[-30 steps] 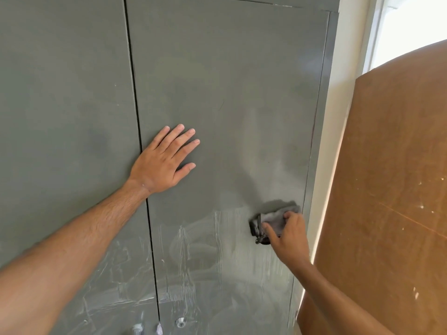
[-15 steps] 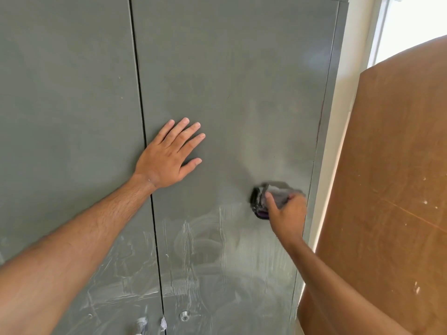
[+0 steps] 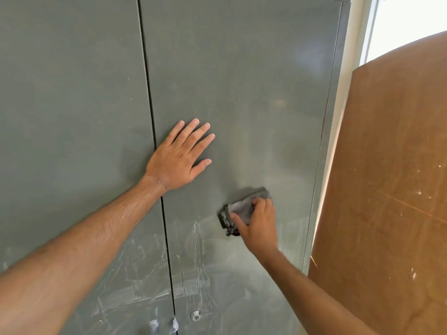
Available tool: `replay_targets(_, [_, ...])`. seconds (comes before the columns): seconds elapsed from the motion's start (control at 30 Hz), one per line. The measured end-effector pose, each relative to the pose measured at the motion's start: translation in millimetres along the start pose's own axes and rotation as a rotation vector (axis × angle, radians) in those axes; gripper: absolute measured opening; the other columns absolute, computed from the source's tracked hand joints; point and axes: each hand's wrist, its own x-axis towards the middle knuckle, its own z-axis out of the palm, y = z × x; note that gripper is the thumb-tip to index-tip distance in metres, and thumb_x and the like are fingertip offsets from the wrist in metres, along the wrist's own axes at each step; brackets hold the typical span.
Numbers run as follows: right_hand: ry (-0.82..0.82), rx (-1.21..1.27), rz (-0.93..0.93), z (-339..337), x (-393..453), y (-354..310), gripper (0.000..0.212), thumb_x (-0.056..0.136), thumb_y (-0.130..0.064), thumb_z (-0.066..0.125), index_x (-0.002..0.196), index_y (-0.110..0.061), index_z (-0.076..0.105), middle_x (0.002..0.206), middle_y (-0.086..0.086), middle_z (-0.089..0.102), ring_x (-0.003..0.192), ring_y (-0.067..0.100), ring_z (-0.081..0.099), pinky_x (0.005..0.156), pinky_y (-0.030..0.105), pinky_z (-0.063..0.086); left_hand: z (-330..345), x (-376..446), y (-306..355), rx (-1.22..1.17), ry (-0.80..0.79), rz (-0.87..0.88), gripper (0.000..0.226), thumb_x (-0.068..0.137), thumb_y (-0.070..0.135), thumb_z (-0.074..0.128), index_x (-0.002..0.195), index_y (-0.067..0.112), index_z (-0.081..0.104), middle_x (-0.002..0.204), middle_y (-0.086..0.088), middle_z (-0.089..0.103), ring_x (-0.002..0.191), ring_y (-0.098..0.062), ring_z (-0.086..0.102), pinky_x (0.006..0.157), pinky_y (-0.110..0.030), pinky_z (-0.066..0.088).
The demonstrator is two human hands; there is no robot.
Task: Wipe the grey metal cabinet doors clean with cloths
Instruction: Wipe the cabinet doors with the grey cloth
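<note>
Now | right hand grips cloth (long axis diagonal) | left hand spread flat on door

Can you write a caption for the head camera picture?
Left hand flat on the right cabinet door; right hand wipes with grey cloth.

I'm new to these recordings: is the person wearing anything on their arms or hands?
No. Both forearms are bare as far as the picture shows, with no sleeves in view. The left hand and right hand have no gloves, rings, watch or wristbands visible.
</note>
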Motion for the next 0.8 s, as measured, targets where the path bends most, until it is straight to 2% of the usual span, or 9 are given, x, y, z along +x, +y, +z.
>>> replay_targets(0.1, [-0.078, -0.067, 0.056, -4.0, -10.5, 24.4, 0.059, 0.082, -0.052, 0.08, 0.114, -0.011, 0.054, 0.111, 0.002, 0.05, 0.105, 0.021, 0.048, 0.091, 0.035, 0.047, -0.7, -1.7, -1.8, -0.021, -0.014, 0.012, 0.062, 0.108, 0.05, 0.041, 0.16, 0.014, 0.037, 0.167, -0.01, 0.032, 0.156, -0.033, 0.027, 0.128, -0.052, 0.019])
replay_targets(0.2, [0.046, 0.095, 0.225, -18.6, 1.4, 14.9, 0.055, 0.085, -0.052, 0.079, 0.116, -0.015, 0.051, 0.11, -0.003, 0.051, 0.104, 0.018, 0.052, 0.083, 0.027, 0.044, 0.0, -1.4, -2.2, -0.04, -0.023, 0.016, 0.063, 0.109, 0.05, 0.04, 0.16, 0.015, 0.036, 0.168, -0.01, 0.031, 0.157, -0.033, 0.025, 0.129, -0.051, 0.018])
replay_targets(0.27, [0.066, 0.105, 0.156, -17.9, -2.8, 5.4, 0.056, 0.091, -0.048, 0.074, 0.129, -0.015, 0.048, 0.119, -0.005, 0.049, 0.107, 0.014, 0.051, 0.086, 0.025, 0.042, -0.1, -2.1, -2.5, -0.06, -0.021, 0.022, 0.063, 0.108, 0.05, 0.04, 0.16, 0.015, 0.036, 0.168, -0.01, 0.031, 0.157, -0.033, 0.025, 0.129, -0.051, 0.017])
replay_targets(0.37, [-0.104, -0.03, -0.015, -27.3, -13.7, 17.0, 0.056, 0.102, -0.023, 0.059, 0.152, -0.022, 0.034, 0.138, -0.002, 0.041, 0.106, 0.015, 0.054, 0.083, 0.026, 0.046, -4.4, 0.4, -1.1, -0.127, -0.012, -0.004, 0.06, 0.106, 0.047, 0.047, 0.156, 0.014, 0.043, 0.166, -0.01, 0.035, 0.156, -0.032, 0.026, 0.129, -0.051, 0.016])
replay_targets(0.43, [-0.202, -0.19, -0.054, -37.4, -7.9, 27.9, 0.06, 0.102, -0.009, 0.052, 0.156, -0.024, 0.032, 0.145, 0.002, 0.04, 0.11, 0.022, 0.057, 0.081, 0.03, 0.051, -10.9, 2.8, 8.4, -0.263, 0.012, -0.076, 0.052, 0.1, 0.041, 0.056, 0.144, 0.013, 0.055, 0.159, -0.011, 0.044, 0.152, -0.034, 0.032, 0.128, -0.053, 0.016])
replay_targets(0.53, [-0.169, -0.336, -0.069, -44.7, 4.8, 25.9, 0.048, 0.1, -0.008, 0.057, 0.146, -0.018, 0.049, 0.14, 0.005, 0.051, 0.111, 0.028, 0.059, 0.08, 0.035, 0.051, -19.1, -0.9, 43.7, -0.425, 0.096, -0.079, 0.034, 0.094, 0.033, 0.063, 0.122, 0.014, 0.065, 0.142, -0.009, 0.056, 0.139, -0.034, 0.046, 0.123, -0.054, 0.026])
replay_targets(0.6, [-0.124, -0.413, -0.128, -47.6, 6.5, 26.3, 0.036, 0.092, -0.006, 0.067, 0.127, -0.015, 0.063, 0.123, 0.007, 0.061, 0.104, 0.033, 0.059, 0.078, 0.04, 0.05, -21.9, -11.7, 68.5, -0.545, 0.091, -0.021, 0.023, 0.092, 0.027, 0.065, 0.112, 0.015, 0.066, 0.127, -0.005, 0.062, 0.121, -0.03, 0.056, 0.107, -0.045, 0.04])
replay_targets(0.7, [-0.044, -0.457, -0.185, -58.3, -0.8, 34.5, 0.026, 0.082, -0.008, 0.077, 0.105, -0.018, 0.068, 0.111, 0.005, 0.056, 0.095, 0.031, 0.052, 0.075, 0.04, 0.044, -21.6, -34.1, 96.0, -0.726, -0.082, -0.02, 0.014, 0.093, 0.025, 0.063, 0.105, 0.018, 0.065, 0.106, 0.002, 0.064, 0.097, -0.023, 0.059, 0.085, -0.035, 0.043])
replay_targets(0.8, [-0.104, -0.394, -0.16, -71.7, -9.5, 31.6, 0.025, 0.085, -0.017, 0.079, 0.106, -0.02, 0.068, 0.12, 0.0, 0.057, 0.107, 0.026, 0.049, 0.088, 0.041, 0.044, -18.6, -57.5, 119.7, -0.898, -0.364, -0.106, 0.02, 0.095, 0.024, 0.061, 0.115, 0.023, 0.064, 0.109, 0.009, 0.064, 0.101, -0.015, 0.058, 0.09, -0.039, 0.049])
